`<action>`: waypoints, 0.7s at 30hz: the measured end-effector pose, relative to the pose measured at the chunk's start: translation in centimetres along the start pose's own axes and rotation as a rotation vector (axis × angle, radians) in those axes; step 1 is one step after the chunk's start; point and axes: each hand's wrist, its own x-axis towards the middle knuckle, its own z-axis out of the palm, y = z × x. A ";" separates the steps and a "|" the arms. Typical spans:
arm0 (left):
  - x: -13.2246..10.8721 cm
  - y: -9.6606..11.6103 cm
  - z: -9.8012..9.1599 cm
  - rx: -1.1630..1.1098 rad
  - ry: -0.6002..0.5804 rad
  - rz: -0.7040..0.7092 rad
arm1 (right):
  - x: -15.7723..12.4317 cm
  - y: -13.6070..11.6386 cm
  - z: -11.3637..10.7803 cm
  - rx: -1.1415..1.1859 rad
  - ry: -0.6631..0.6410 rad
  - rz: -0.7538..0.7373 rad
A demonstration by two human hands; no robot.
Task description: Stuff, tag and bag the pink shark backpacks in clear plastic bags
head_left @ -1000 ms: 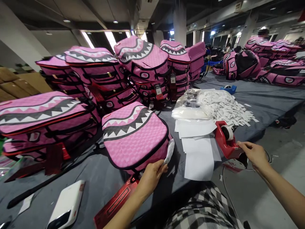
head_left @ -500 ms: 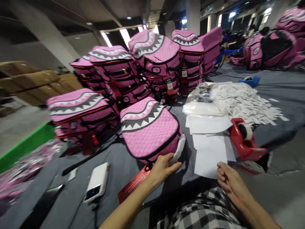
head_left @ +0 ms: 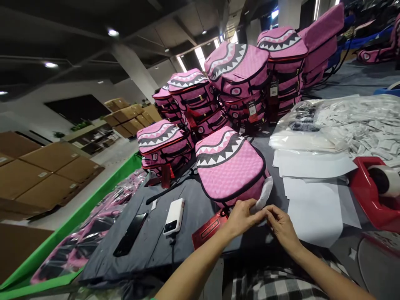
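A pink backpack [head_left: 229, 166] with a shark-teeth print lies on the grey table [head_left: 156, 241] in front of me. A white paper wrap [head_left: 264, 193] sticks out at its near right corner. My left hand [head_left: 242, 216] pinches the lower end of that wrap at the bag's near edge. My right hand [head_left: 281, 227] meets it from the right, fingertips closed on the same white piece. A red hang tag [head_left: 209, 228] lies under the bag's near edge, just left of my left hand.
Stacks of pink backpacks [head_left: 240, 83] fill the table behind. White paper sheets [head_left: 315, 208], a red tape dispenser [head_left: 376, 191] and a pile of white slips [head_left: 365, 129] lie to the right. A white power bank [head_left: 174, 216] and black phone [head_left: 130, 234] lie left. Cardboard boxes [head_left: 46, 175] stand beyond.
My right hand left the red tape dispenser and came left to meet my left hand at the white wrap. The view has swung to the left.
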 end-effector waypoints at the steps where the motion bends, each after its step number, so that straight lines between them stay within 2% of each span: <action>1: 0.1 -0.2 0.1 -0.041 -0.011 0.013 | 0.1 0.2 0.0 -0.006 -0.002 0.013; 6: 0.4 -0.7 0.2 -0.273 -0.098 0.000 | 0.2 0.8 -0.5 -0.035 -0.034 0.035; 9: 0.4 -0.8 -0.1 -0.330 -0.138 0.000 | 0.5 0.6 -0.4 -0.056 -0.053 0.032; 16: 0.2 -0.6 -0.4 -0.187 -0.126 0.021 | 2.7 -1.1 0.6 0.086 -0.144 0.206; 21: 0.3 -0.5 -0.3 -0.205 -0.134 0.009 | 2.5 -1.2 0.8 0.144 -0.066 0.215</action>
